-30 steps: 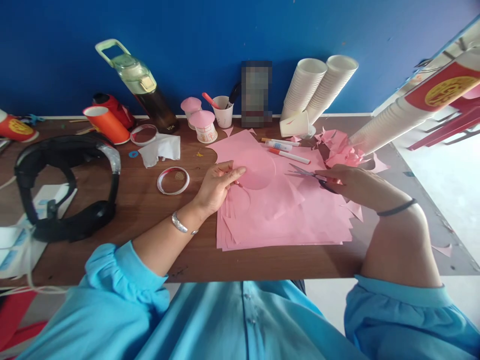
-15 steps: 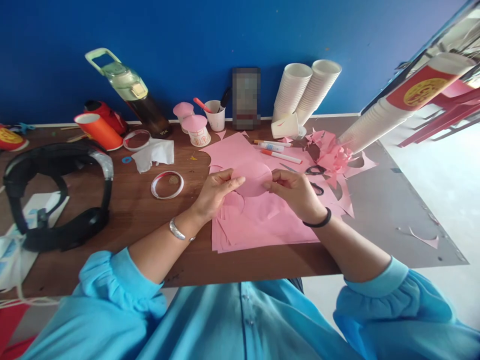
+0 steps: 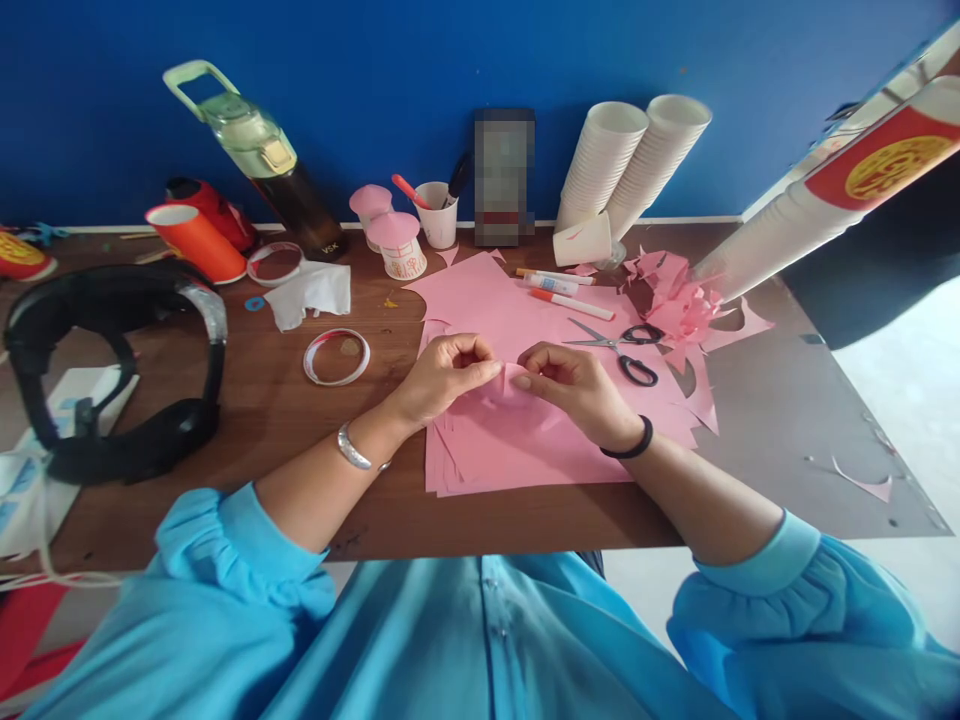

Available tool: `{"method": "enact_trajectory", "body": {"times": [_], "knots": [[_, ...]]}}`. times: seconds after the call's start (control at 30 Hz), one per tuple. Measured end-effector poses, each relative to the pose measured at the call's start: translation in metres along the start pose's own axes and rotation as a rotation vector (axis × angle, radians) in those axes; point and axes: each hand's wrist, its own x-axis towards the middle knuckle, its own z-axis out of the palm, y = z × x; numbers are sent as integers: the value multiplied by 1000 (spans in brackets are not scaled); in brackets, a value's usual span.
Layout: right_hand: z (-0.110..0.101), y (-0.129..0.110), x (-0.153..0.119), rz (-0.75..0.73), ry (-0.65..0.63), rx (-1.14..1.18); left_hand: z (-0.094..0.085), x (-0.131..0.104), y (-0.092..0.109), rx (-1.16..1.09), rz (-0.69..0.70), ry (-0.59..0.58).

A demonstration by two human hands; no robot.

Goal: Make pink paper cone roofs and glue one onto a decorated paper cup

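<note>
Between my two hands is a pink paper circle (image 3: 512, 381), now bent so that its near part hangs toward me. My left hand (image 3: 450, 378) pinches one edge with thumb and forefinger. On the other side my right hand (image 3: 566, 388) pinches it too, the fingertips of both hands close together. Under them lies a stack of pink paper sheets (image 3: 525, 460). Scissors (image 3: 619, 347) with black handles rest partly spread on the paper, just beyond my right hand. A red-and-white marker (image 3: 571, 304) and a glue tube lie farther back.
Paper cups with pink cone roofs (image 3: 396, 235) stand near the wall beside a cup of pens (image 3: 437, 228). Stacked white cups (image 3: 604, 165) and a bottle (image 3: 289, 190) are at the back. Tape roll (image 3: 336, 357) and black headset (image 3: 112, 470) lie left; pink scraps (image 3: 682, 305) right.
The paper circle was held flat and facing up; it is now curved. My hands have come closer together and slightly nearer me, uncovering the scissors. The view has shifted a little.
</note>
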Motion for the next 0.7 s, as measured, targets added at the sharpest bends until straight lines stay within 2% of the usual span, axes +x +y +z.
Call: {"method": "enact_trajectory", "body": {"times": [0.2, 0.37, 0.7], "knots": [[3, 6, -2, 189, -35, 133, 0, 1, 0, -37, 2, -45], [1, 6, 0, 150, -54, 168, 0, 2, -3, -33, 18, -63], [-1, 1, -2, 173, -47, 149, 0, 1, 1, 7, 18, -121]]}}
